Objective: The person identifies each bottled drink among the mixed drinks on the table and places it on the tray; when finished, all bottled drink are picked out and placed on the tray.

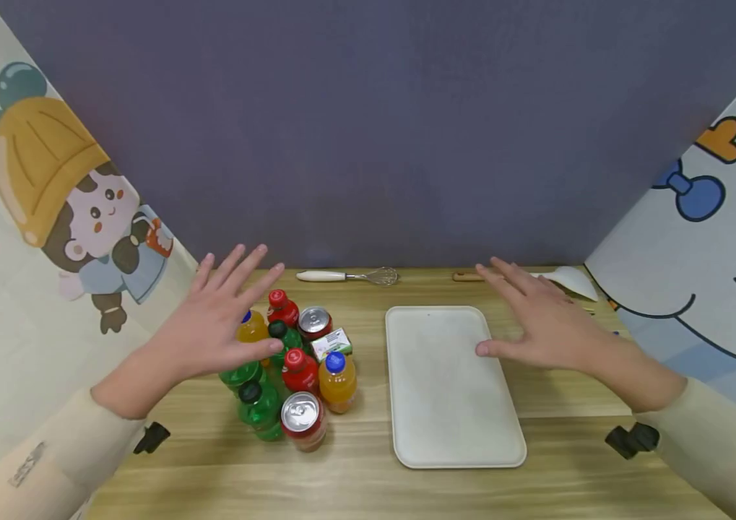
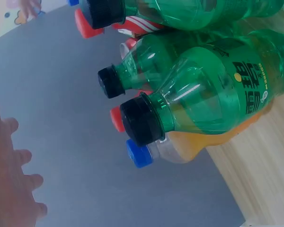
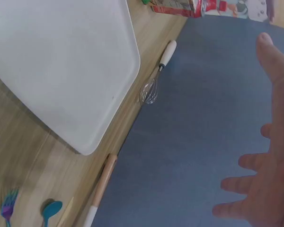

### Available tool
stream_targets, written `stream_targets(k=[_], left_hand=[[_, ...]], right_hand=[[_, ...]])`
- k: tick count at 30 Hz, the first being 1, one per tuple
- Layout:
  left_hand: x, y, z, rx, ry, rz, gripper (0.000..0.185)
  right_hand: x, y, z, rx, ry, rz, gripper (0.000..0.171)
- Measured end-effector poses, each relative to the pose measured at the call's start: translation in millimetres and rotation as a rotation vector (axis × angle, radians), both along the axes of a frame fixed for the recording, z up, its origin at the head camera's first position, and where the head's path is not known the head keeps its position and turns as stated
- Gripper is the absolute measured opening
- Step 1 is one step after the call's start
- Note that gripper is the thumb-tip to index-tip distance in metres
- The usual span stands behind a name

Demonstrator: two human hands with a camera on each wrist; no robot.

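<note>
- Left hand (image 1: 208,332): fingers spread, grasping nothing, over the bottle cluster.
- Right hand (image 1: 546,328): likewise released, by the tray's right edge.
- Green bottles (image 1: 260,413), cans (image 1: 305,435) and orange bottle (image 1: 338,386): grouped towards the left edge of the tabletop (image 1: 354,491).
- Bottles look smooth, slippery, squeezable; fill unclear, so weight uncertain. Best hold: round the body, below the shoulder.
- Cans probably thin-walled, dentable; light grip round the sides.
- Tray (image 1: 452,390): right of tabletop centre; seems light, stiff. Hold by opposite rims.
</note>
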State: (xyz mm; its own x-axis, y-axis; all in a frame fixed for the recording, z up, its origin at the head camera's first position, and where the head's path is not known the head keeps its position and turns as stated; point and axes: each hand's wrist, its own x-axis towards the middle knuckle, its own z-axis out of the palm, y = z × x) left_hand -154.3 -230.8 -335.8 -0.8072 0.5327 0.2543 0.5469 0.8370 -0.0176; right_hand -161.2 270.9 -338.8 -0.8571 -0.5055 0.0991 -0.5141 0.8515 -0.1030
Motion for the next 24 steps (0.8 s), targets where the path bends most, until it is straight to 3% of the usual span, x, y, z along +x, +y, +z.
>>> stream_targets(k=[13, 24], left_hand=[[5.0, -30, -7.8, 0.188, 0.039, 0.005, 0.097], [13.9, -51, -26.2, 0.308, -0.055, 0.12, 0.09]], right_hand=[[3.8, 32, -16.2, -0.154, -0.095, -0.087, 0.11], [5.5, 46, -46.1, -0.308, -0.171, -0.147, 0.1]])
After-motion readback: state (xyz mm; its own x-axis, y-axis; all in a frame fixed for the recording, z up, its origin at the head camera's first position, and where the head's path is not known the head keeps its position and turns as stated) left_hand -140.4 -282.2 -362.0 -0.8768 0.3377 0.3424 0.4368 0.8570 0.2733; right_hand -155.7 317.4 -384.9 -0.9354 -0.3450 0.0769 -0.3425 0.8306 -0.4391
